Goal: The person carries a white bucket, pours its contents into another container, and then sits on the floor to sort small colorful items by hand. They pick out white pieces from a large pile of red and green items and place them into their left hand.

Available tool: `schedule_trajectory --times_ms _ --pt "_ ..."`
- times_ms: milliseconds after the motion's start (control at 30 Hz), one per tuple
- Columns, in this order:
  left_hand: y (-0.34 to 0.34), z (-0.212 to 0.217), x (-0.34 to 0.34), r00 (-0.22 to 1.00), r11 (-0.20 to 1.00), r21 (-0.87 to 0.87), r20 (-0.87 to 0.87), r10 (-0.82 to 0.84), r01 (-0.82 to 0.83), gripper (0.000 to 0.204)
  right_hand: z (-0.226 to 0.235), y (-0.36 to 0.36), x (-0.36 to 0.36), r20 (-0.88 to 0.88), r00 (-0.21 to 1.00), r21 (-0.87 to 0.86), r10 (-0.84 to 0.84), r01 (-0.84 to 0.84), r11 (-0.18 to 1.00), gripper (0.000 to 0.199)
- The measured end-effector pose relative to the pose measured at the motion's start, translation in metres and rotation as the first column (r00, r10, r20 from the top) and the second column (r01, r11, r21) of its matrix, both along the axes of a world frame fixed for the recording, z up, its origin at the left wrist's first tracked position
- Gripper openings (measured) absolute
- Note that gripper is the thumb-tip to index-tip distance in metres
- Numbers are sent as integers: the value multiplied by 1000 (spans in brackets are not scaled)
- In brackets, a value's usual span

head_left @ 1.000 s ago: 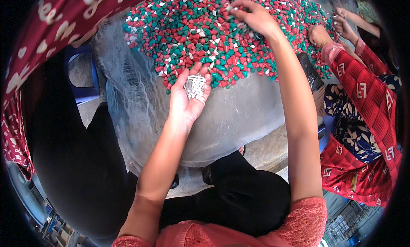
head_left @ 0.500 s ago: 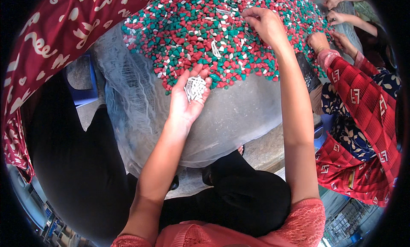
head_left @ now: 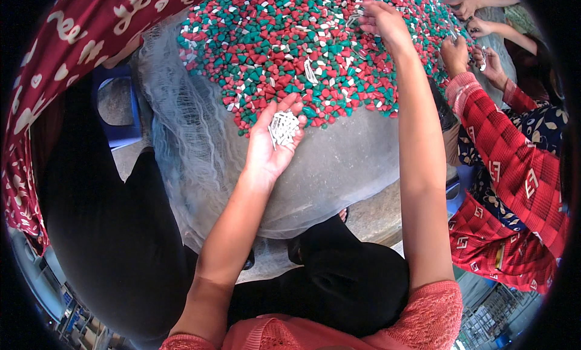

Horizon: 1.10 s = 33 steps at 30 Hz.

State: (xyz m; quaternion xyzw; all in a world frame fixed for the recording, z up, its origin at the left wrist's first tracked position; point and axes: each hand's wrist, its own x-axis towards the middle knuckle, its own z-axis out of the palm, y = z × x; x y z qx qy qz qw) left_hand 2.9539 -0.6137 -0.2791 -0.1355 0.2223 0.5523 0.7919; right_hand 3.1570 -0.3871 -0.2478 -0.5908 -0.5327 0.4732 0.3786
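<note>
My left hand [head_left: 275, 144] lies palm up with its fingers curled, cupping a heap of small white pieces [head_left: 283, 129], thin and stick-like. It is at the near edge of a wide pile of small red, green and white pieces [head_left: 272, 53], many of them cone-shaped. Over the far part of the pile, my right hand [head_left: 387, 26] reaches out with its fingers stretched and apart, close to the pieces. Whether a small piece is under its fingertips I cannot make out. A longer white piece [head_left: 310, 72] lies on the pile between my hands.
The pile rests on a pale mesh sheet [head_left: 339, 162] that hangs toward my knees. To the right, a person in a red patterned sleeve [head_left: 502, 132] handles pieces, with another person's hands [head_left: 481, 28] beyond. A dark red patterned sleeve [head_left: 91, 35] and a blue stool [head_left: 118, 132] are at the left.
My right hand has gone from a pinch to outstretched fingers, slightly farther out over the pile. My left hand, still cupping the white pieces, appears a little farther right.
</note>
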Motion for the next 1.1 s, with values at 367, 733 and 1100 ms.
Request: schedule_trajectory --times_ms 367,733,1100 --pt "1 -2 2 999 1000 25 -43 -9 10 33 -22 29 -15 813 571 -80 115 -86 993 43" --pt "1 0 3 1000 1000 15 -25 -4 5 34 4 -23 11 95 956 -110 276 -265 958 29" --pt "1 1 3 1000 1000 4 -28 -12 12 36 -21 -22 -14 524 825 -7 212 -245 970 27"
